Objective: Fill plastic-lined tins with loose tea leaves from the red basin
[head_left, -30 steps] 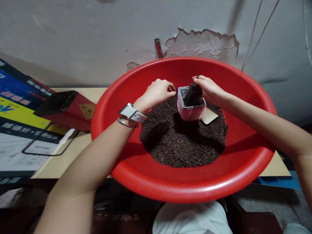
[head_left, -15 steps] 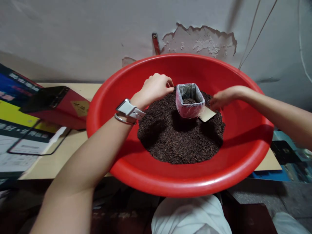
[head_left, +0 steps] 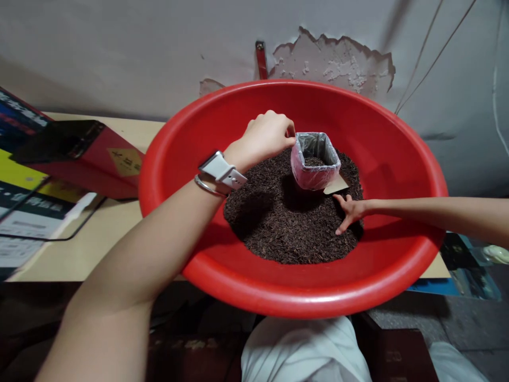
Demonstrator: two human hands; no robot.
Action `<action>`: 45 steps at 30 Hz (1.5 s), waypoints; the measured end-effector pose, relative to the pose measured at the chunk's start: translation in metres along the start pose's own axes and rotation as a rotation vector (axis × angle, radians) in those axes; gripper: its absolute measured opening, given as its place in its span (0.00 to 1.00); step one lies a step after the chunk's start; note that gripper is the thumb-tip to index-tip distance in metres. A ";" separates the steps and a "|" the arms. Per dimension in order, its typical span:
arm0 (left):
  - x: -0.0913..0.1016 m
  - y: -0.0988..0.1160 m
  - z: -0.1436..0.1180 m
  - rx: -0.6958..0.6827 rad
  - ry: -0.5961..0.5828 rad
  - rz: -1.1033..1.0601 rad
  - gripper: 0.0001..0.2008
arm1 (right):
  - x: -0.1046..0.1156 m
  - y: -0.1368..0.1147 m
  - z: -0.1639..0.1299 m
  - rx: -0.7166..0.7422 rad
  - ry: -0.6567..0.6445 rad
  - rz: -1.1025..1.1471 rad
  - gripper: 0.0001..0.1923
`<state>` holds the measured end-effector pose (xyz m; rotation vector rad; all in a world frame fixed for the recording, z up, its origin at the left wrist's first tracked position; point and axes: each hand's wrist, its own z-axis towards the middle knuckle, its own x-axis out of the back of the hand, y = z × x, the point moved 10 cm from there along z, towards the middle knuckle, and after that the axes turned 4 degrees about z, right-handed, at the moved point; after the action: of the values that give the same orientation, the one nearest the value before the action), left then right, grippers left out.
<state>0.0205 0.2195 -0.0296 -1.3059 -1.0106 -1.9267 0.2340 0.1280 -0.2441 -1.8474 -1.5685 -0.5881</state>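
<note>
A large red basin (head_left: 318,305) holds a heap of dark, dry loose tea leaves (head_left: 286,233). At the heap's far side a small square box (head_left: 308,178), pinkish and lined with clear plastic, stands with its mouth up and some tea inside. A pale card-like flap (head_left: 338,184) sticks out at its lower right. My left hand (head_left: 272,131), with a watch and a bangle at the wrist, is closed at the box's left rim, its fingertips on the plastic edge. My right hand (head_left: 352,210) is at the heap's right side with fingers spread, thumb touching the leaves, just below the flap.
Left of the basin a dark red box with a gold label (head_left: 115,164) lies tilted on the pale table (head_left: 51,262), beside colourful printed packaging (head_left: 32,212). Behind is a wall with peeling paint (head_left: 334,61). Dark and blue items (head_left: 463,260) sit at the right.
My right hand has moved from behind the flap toward me, and its fingers have spread over the tea. My left hand has shifted right, onto the box's rim. The view has shifted slightly.
</note>
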 end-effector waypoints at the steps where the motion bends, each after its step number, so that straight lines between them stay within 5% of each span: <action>1: 0.000 0.000 0.000 -0.005 -0.003 -0.010 0.14 | -0.003 0.000 0.002 0.017 -0.002 0.001 0.81; 12: 0.003 -0.001 0.003 0.000 0.046 0.008 0.13 | 0.012 -0.020 0.000 0.228 0.072 -0.096 0.43; 19: 0.002 0.005 0.002 0.010 0.044 0.025 0.13 | 0.024 -0.100 -0.039 0.499 0.061 -0.041 0.27; 22: 0.005 0.002 0.001 0.037 0.042 0.006 0.13 | 0.052 -0.138 -0.063 0.648 0.139 0.036 0.23; 26: 0.014 0.000 -0.001 0.061 0.049 -0.008 0.13 | 0.117 -0.163 -0.088 0.764 0.332 0.170 0.21; 30: 0.017 -0.002 -0.001 0.083 0.041 -0.019 0.14 | 0.180 -0.152 -0.087 0.688 0.628 0.256 0.21; 34: 0.015 -0.003 0.000 0.079 0.043 -0.010 0.14 | 0.207 -0.135 -0.073 0.543 0.755 0.268 0.18; 40: 0.018 -0.005 0.001 0.085 0.071 -0.002 0.13 | 0.188 -0.170 -0.101 0.564 0.804 -0.094 0.14; 42: 0.020 -0.006 -0.001 0.114 0.061 0.005 0.13 | 0.153 -0.195 -0.115 0.686 0.744 -0.270 0.17; 45: 0.024 -0.002 -0.005 0.138 0.049 0.017 0.14 | 0.065 -0.216 -0.120 0.895 0.431 -0.565 0.31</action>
<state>0.0081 0.2155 -0.0085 -1.1804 -1.0842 -1.8331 0.0422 0.1063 -0.0767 -0.5758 -1.6488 -0.3755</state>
